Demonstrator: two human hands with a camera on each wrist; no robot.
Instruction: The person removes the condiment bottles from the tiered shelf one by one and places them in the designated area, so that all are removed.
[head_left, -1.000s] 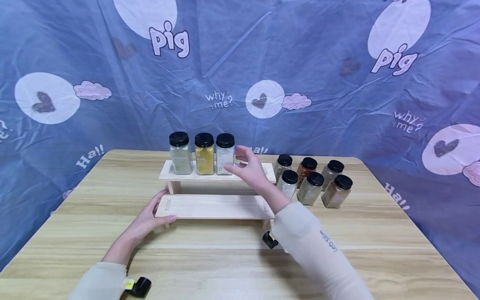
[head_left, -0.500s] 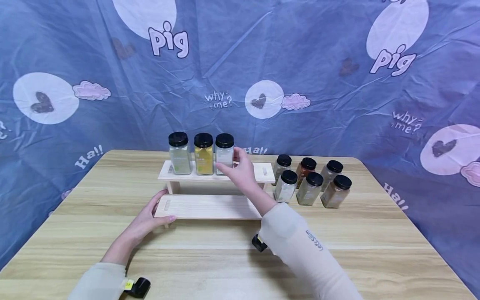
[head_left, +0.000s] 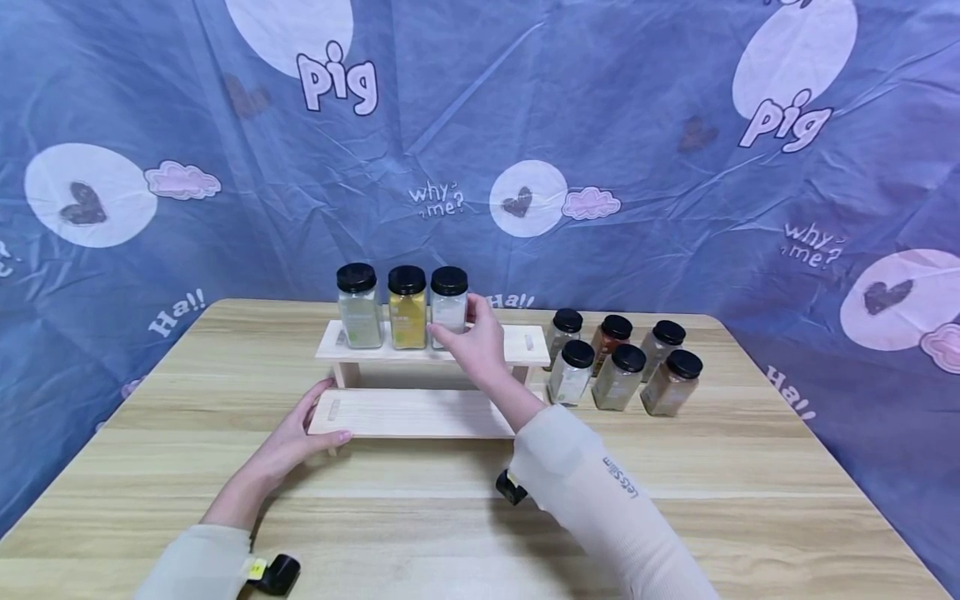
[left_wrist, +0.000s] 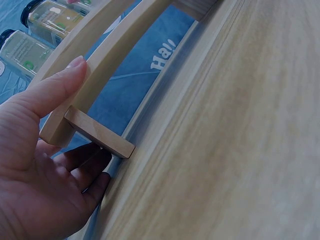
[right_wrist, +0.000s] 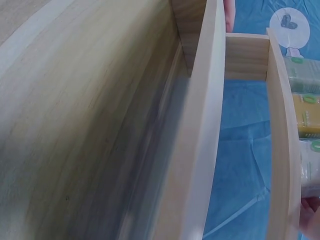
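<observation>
A two-tier pale wooden rack stands on the table. My left hand grips the left end of its lower shelf, thumb along the front edge; in the left wrist view the fingers curl beside the rack's leg. On the upper shelf, my right hand holds a black-lidded jar of white contents, thumb at its front and fingers round its right side. A jar of yellow powder and a jar of pale green contents stand to its left. The right wrist view shows only the right fingertips.
Right of the rack, several black-lidded jars stand in two rows, among them a white one, a red one and a brown one. A blue printed cloth hangs behind the wooden table.
My right hand has moved slightly left and closed onto the white jar, which stays about where it was. The left hand keeps its place on the rack.
</observation>
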